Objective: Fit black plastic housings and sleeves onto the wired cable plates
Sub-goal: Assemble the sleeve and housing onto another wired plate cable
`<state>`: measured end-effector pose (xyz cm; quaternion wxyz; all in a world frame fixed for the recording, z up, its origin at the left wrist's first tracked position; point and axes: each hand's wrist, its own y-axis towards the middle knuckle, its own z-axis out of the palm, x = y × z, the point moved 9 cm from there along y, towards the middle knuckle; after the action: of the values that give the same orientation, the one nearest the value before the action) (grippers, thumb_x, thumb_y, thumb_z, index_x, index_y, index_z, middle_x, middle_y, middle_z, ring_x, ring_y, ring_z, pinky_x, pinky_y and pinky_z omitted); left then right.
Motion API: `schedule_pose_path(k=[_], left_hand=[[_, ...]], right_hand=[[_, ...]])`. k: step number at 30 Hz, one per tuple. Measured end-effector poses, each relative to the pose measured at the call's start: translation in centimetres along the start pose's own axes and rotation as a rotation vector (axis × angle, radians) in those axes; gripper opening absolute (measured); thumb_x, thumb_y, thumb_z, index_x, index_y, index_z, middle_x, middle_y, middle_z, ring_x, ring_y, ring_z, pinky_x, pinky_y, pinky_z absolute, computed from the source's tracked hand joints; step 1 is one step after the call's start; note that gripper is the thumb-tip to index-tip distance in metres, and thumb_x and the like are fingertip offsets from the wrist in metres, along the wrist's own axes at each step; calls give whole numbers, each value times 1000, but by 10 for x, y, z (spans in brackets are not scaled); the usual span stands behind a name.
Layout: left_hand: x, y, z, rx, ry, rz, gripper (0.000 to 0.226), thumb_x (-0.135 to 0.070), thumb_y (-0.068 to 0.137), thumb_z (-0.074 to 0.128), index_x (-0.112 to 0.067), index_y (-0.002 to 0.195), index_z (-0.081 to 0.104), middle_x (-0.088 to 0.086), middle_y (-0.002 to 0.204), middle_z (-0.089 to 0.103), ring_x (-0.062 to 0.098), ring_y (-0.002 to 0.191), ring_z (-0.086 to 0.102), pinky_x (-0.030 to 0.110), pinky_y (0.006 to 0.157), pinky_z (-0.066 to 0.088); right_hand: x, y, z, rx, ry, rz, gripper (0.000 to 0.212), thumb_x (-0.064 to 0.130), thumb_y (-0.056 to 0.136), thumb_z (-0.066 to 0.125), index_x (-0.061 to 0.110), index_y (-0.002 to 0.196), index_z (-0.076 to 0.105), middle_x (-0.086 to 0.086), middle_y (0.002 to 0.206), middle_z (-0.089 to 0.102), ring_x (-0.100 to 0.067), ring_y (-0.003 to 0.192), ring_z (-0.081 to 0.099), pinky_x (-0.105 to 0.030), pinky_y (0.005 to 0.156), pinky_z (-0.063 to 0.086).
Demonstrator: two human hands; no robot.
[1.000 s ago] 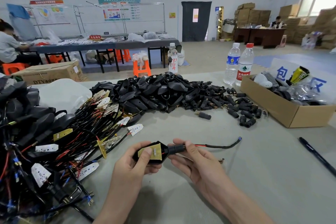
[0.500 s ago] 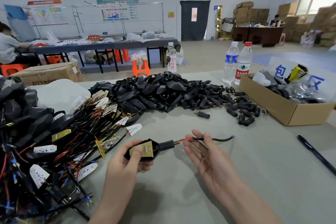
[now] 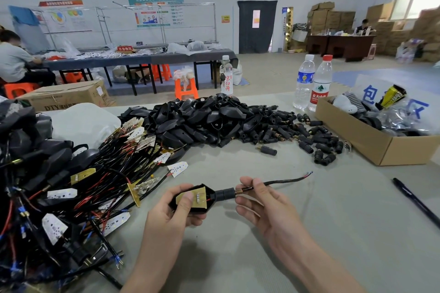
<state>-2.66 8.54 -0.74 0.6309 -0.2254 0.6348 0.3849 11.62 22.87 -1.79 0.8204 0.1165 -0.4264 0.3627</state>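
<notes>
My left hand [image 3: 176,209] grips a black plastic housing [image 3: 210,200] with a yellow cable plate [image 3: 198,197] seated in it, thumb pressed on the plate. A black sleeve [image 3: 225,193] sits on the housing's neck, with a brass threaded tip beside it. My right hand [image 3: 259,200] pinches the black cable [image 3: 285,182] just past that tip between thumb and forefinger; the cable's red and blue ends point right. A heap of loose housings [image 3: 202,119] and sleeves [image 3: 316,143] lies at the back of the table. Wired plates [image 3: 83,188] are tangled at the left.
A cardboard box [image 3: 385,147] of parts stands at the right, with two water bottles [image 3: 314,83] behind it and another bottle [image 3: 226,78] further left. A black pen [image 3: 416,202] lies near the right edge. A white bag [image 3: 83,123] sits at the left back.
My right hand let go of the sleeve, opened, then closed again on the cable just right of the sleeve. The left hand shifted the housing slightly left and back.
</notes>
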Motion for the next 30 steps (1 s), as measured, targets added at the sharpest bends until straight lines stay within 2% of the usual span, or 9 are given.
schedule_pose_path(k=[5, 11, 24, 30], left_hand=[[1, 0, -1, -2, 0, -7, 14, -8, 99, 56, -10, 108, 66, 17, 82, 74, 35, 69, 71, 32, 60, 60], [3, 1, -4, -49, -37, -23, 13, -9, 98, 57, -10, 109, 65, 14, 84, 74, 32, 66, 71, 29, 57, 59], [-2, -12, -31, -190, -205, -67, 9, -17, 98, 59, -13, 106, 62, 11, 79, 75, 25, 62, 70, 26, 53, 57], [-18, -22, -69, -243, -205, -79, 13, -16, 98, 59, -12, 110, 62, 14, 82, 75, 26, 62, 70, 26, 52, 56]], right_hand=[[-1, 1, 1, 16, -9, -3, 28, 21, 95, 54, 2, 95, 75, -15, 92, 73, -21, 71, 70, -29, 63, 61], [-1, 1, 1, 35, -56, -13, 32, 30, 82, 63, 4, 96, 76, -14, 93, 74, -24, 75, 71, -29, 63, 60], [16, -19, 3, -43, -175, -113, 28, 34, 89, 61, 14, 93, 79, -10, 96, 75, -24, 79, 72, -29, 65, 58], [3, -32, 38, 26, -164, -94, 32, 36, 82, 62, 10, 97, 75, -12, 95, 75, -25, 75, 72, -30, 62, 59]])
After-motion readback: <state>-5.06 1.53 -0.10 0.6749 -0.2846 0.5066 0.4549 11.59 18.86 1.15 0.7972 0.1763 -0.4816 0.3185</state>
